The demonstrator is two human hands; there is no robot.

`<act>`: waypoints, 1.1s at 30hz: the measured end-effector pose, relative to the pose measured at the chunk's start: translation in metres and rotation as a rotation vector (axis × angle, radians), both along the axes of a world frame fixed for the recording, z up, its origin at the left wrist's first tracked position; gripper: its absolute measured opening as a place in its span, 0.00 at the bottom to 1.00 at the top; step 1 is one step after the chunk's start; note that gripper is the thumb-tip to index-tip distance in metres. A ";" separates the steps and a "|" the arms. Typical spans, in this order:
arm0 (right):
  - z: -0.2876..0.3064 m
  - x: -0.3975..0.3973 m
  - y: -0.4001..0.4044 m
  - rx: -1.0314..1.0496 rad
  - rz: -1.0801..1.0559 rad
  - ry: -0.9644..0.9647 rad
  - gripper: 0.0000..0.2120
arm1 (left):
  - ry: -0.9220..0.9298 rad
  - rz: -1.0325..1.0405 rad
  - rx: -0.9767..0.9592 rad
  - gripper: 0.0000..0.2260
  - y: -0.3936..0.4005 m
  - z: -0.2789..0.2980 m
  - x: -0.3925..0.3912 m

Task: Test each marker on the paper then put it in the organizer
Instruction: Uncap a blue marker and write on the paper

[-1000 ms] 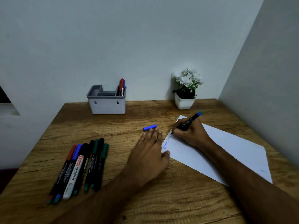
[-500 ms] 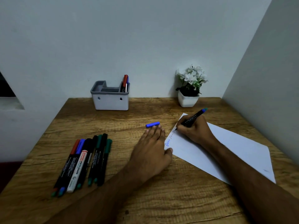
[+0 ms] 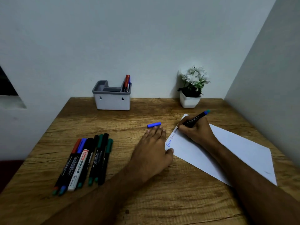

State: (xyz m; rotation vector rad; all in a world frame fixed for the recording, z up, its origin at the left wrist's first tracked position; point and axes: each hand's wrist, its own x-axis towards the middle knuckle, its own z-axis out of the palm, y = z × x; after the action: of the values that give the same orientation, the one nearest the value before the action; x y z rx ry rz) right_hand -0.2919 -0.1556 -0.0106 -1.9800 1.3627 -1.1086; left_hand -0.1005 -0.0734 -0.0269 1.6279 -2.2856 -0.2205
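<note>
Head view: right hand (image 3: 197, 130) grips a blue marker (image 3: 194, 119), tip on the far left corner of the paper (image 3: 235, 148), a line of blue writing beside it. Left hand (image 3: 152, 153) flat, fingers straight, thumb pinning the paper's near left corner. Blue cap (image 3: 153, 124) loose on the table (image 3: 146, 200), just beyond the fingertips. Organizer (image 3: 112, 98) at the far wall holds two or so markers, right compartment. Row of markers (image 3: 84, 161) at near left, probably untested: early stage, most work left.
</note>
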 end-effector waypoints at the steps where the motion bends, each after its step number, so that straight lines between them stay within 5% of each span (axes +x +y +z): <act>1: 0.000 0.000 0.000 0.001 0.004 0.001 0.07 | 0.005 0.000 0.001 0.33 0.000 0.000 0.000; 13: 0.012 0.004 0.005 0.097 0.022 -0.226 0.04 | 0.272 0.100 0.016 0.29 -0.002 0.019 0.006; 18: 0.022 0.010 0.009 0.104 0.087 -0.306 0.03 | 0.208 0.163 -0.042 0.24 -0.024 0.030 0.010; 23: 0.024 0.013 0.014 0.126 0.075 -0.387 0.01 | 0.160 0.286 -0.075 0.05 -0.048 0.022 0.011; 29: 0.024 0.015 0.014 0.198 0.044 -0.466 0.07 | 0.121 0.315 -0.160 0.07 -0.051 0.015 0.012; 33: 0.025 0.014 0.018 0.195 0.090 -0.524 0.03 | 0.289 0.302 -0.210 0.08 -0.051 0.016 0.016</act>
State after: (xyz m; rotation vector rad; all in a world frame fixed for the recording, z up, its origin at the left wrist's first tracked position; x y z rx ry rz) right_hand -0.2774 -0.1375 0.0146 -1.4579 1.0446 -1.2804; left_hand -0.0850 -0.1242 -0.0111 1.6810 -1.7630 -0.1277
